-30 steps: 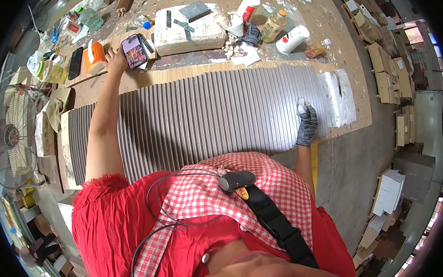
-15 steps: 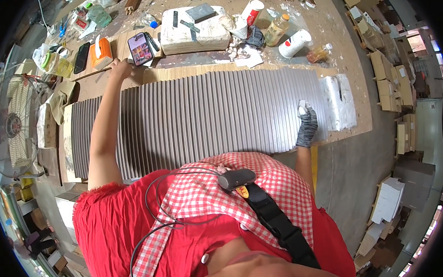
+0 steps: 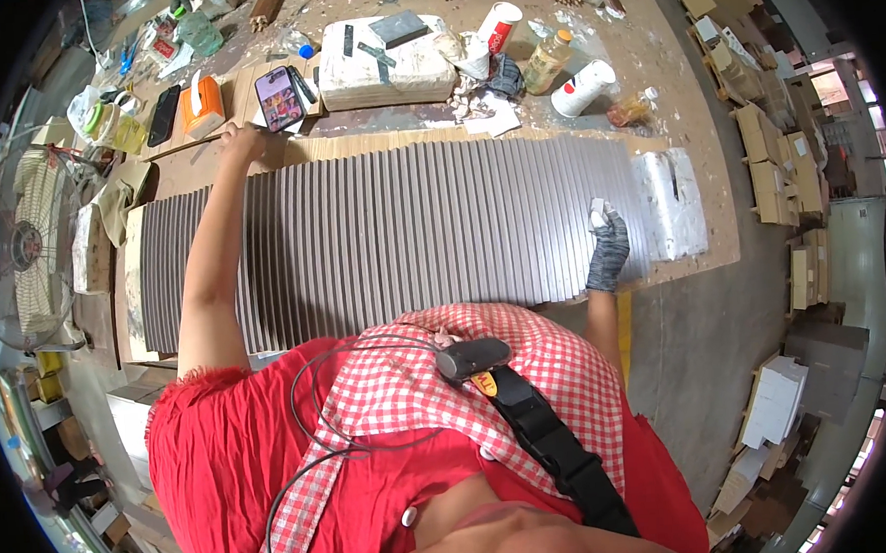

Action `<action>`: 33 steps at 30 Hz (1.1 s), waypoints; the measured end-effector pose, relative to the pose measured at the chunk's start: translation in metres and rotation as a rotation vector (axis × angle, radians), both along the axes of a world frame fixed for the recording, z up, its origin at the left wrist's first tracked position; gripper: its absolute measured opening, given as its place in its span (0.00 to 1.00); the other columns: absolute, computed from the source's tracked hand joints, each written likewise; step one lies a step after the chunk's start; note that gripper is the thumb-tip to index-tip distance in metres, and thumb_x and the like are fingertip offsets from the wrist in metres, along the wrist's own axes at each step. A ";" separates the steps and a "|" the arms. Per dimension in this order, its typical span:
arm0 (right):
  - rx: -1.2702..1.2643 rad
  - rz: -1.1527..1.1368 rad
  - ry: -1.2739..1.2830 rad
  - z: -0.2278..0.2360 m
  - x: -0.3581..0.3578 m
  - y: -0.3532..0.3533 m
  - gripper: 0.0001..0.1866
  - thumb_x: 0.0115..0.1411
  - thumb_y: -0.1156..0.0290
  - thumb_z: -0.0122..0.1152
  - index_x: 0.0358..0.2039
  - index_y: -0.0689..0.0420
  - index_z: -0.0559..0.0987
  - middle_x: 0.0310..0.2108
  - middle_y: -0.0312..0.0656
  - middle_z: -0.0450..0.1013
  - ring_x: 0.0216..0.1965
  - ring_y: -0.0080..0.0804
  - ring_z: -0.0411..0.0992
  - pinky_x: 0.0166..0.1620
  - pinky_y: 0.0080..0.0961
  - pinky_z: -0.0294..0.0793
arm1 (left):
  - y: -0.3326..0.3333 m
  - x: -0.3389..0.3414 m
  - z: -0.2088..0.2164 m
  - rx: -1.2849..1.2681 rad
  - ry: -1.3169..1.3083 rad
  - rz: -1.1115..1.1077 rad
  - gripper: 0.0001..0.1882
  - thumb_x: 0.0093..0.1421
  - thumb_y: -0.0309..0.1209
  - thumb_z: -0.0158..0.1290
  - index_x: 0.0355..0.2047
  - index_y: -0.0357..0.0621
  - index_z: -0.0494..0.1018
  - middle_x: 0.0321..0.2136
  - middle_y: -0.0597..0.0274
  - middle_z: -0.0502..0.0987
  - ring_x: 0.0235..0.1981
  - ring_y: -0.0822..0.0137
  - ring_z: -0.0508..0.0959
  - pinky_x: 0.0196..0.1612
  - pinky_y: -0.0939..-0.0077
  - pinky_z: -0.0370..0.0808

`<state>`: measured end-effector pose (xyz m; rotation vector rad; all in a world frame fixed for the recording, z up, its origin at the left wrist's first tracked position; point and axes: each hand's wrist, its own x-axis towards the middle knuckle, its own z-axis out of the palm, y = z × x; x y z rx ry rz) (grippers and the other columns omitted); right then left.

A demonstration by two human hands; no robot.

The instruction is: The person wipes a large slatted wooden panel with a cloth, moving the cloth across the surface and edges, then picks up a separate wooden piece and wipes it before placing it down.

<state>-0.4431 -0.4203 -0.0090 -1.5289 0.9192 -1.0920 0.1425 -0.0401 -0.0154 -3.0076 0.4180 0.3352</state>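
Observation:
A wide row of narrow grey-brown strips (image 3: 390, 229) lies side by side across the table in front of me. My right hand (image 3: 608, 253), in a grey striped knitted glove, is over the shiny right part of the row. Its fingers are closed on a small whitish block (image 3: 598, 207). My bare left arm reaches across the left part of the strips. Just beyond their far edge, my left hand (image 3: 244, 145) rests beside the end of a thin brown stick (image 3: 188, 147). Its fingers are partly hidden, and whether they grip the stick cannot be seen.
Beyond the strips lie a phone (image 3: 280, 97), an orange tissue pack (image 3: 201, 111), a wrapped white block (image 3: 387, 69), bottles and a white can (image 3: 582, 88). A fan (image 3: 28, 243) stands at the left. A worn white block (image 3: 672, 204) sits past the row's right end.
My left hand has shifted slightly nearer to me. My right hand keeps its hold on the whitish block over nearly the same spot. The view has drifted a little.

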 end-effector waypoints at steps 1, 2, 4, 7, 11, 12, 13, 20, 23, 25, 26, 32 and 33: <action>-0.001 0.002 0.003 0.000 -0.001 -0.001 0.18 0.60 0.72 0.63 0.51 0.63 0.78 0.43 0.38 0.77 0.42 0.23 0.74 0.44 0.20 0.75 | 0.001 -0.001 -0.002 -0.030 -0.025 0.000 0.36 0.59 0.35 0.53 0.68 0.57 0.57 0.68 0.45 0.52 0.67 0.41 0.55 0.63 0.41 0.59; 0.000 -0.001 0.013 0.001 -0.001 0.000 0.18 0.60 0.72 0.63 0.51 0.63 0.78 0.43 0.38 0.77 0.42 0.23 0.74 0.44 0.20 0.75 | 0.002 -0.001 -0.002 -0.062 -0.051 -0.001 0.37 0.58 0.35 0.53 0.69 0.59 0.55 0.68 0.46 0.51 0.67 0.41 0.54 0.63 0.41 0.59; 0.024 -0.014 0.048 0.004 -0.001 0.000 0.18 0.60 0.74 0.62 0.51 0.64 0.77 0.44 0.40 0.77 0.44 0.25 0.74 0.47 0.22 0.75 | 0.004 -0.001 -0.002 -0.079 -0.104 -0.122 0.37 0.59 0.36 0.50 0.70 0.67 0.54 0.68 0.44 0.51 0.66 0.37 0.55 0.60 0.37 0.62; 0.080 -0.028 0.085 0.009 -0.001 0.001 0.19 0.60 0.76 0.61 0.52 0.65 0.76 0.46 0.42 0.77 0.45 0.27 0.74 0.50 0.23 0.75 | 0.002 -0.002 0.000 -0.084 -0.176 -0.230 0.40 0.57 0.35 0.52 0.70 0.71 0.53 0.68 0.48 0.52 0.66 0.42 0.56 0.61 0.41 0.62; 0.074 -0.038 0.092 0.010 -0.002 -0.001 0.19 0.60 0.77 0.61 0.52 0.65 0.76 0.46 0.42 0.77 0.46 0.28 0.74 0.50 0.24 0.75 | -0.003 -0.007 0.001 -0.029 -0.172 -0.242 0.38 0.58 0.34 0.51 0.69 0.73 0.54 0.67 0.49 0.53 0.66 0.45 0.58 0.61 0.41 0.63; 0.084 -0.044 0.106 0.009 -0.003 -0.002 0.19 0.60 0.79 0.60 0.53 0.66 0.75 0.47 0.43 0.77 0.47 0.29 0.74 0.52 0.25 0.74 | -0.002 -0.008 0.000 -0.045 -0.189 -0.233 0.38 0.58 0.34 0.51 0.69 0.74 0.54 0.67 0.49 0.54 0.65 0.45 0.58 0.60 0.42 0.63; 0.061 -0.034 0.099 0.008 -0.004 -0.002 0.19 0.60 0.79 0.60 0.53 0.66 0.75 0.47 0.43 0.77 0.47 0.29 0.74 0.52 0.25 0.74 | -0.003 -0.009 0.000 -0.060 -0.205 -0.224 0.38 0.58 0.34 0.50 0.69 0.75 0.55 0.67 0.50 0.54 0.65 0.45 0.59 0.60 0.42 0.63; 0.016 0.003 0.067 0.004 -0.009 -0.006 0.19 0.60 0.77 0.60 0.52 0.65 0.76 0.46 0.43 0.77 0.46 0.28 0.74 0.50 0.23 0.75 | 0.014 -0.008 -0.002 -0.151 -0.236 -0.154 0.37 0.60 0.29 0.46 0.69 0.77 0.54 0.66 0.49 0.55 0.63 0.41 0.60 0.59 0.40 0.63; 0.061 0.018 0.035 0.004 -0.008 -0.010 0.19 0.60 0.79 0.60 0.53 0.66 0.75 0.47 0.44 0.76 0.47 0.29 0.75 0.51 0.24 0.75 | 0.024 -0.020 0.001 -0.184 -0.276 -0.154 0.37 0.58 0.32 0.48 0.68 0.73 0.57 0.65 0.47 0.57 0.64 0.43 0.60 0.60 0.43 0.63; 0.084 0.022 0.039 0.002 -0.007 -0.013 0.20 0.60 0.79 0.60 0.53 0.66 0.74 0.47 0.44 0.76 0.46 0.28 0.75 0.51 0.23 0.75 | 0.029 -0.037 0.007 -0.256 -0.280 -0.149 0.32 0.59 0.35 0.46 0.67 0.66 0.61 0.64 0.47 0.59 0.63 0.43 0.61 0.60 0.41 0.61; 0.072 0.022 0.014 0.001 -0.006 -0.014 0.20 0.60 0.79 0.60 0.53 0.66 0.74 0.47 0.44 0.77 0.46 0.28 0.75 0.50 0.23 0.75 | 0.030 -0.049 0.010 -0.288 -0.261 -0.146 0.31 0.61 0.36 0.46 0.66 0.64 0.61 0.64 0.47 0.59 0.63 0.44 0.61 0.60 0.41 0.61; 0.113 0.023 0.061 0.006 0.000 -0.017 0.18 0.61 0.78 0.60 0.52 0.65 0.76 0.46 0.42 0.77 0.46 0.26 0.74 0.50 0.22 0.75 | 0.018 -0.146 0.018 -0.434 -0.233 -0.243 0.28 0.66 0.49 0.44 0.64 0.56 0.64 0.63 0.50 0.63 0.64 0.48 0.63 0.65 0.40 0.53; 0.118 0.042 0.095 0.011 0.002 -0.020 0.18 0.62 0.78 0.60 0.52 0.65 0.76 0.45 0.41 0.77 0.46 0.26 0.74 0.50 0.21 0.75 | 0.013 -0.160 0.018 -0.442 -0.254 -0.263 0.28 0.67 0.49 0.44 0.64 0.55 0.64 0.63 0.49 0.63 0.64 0.49 0.63 0.66 0.40 0.52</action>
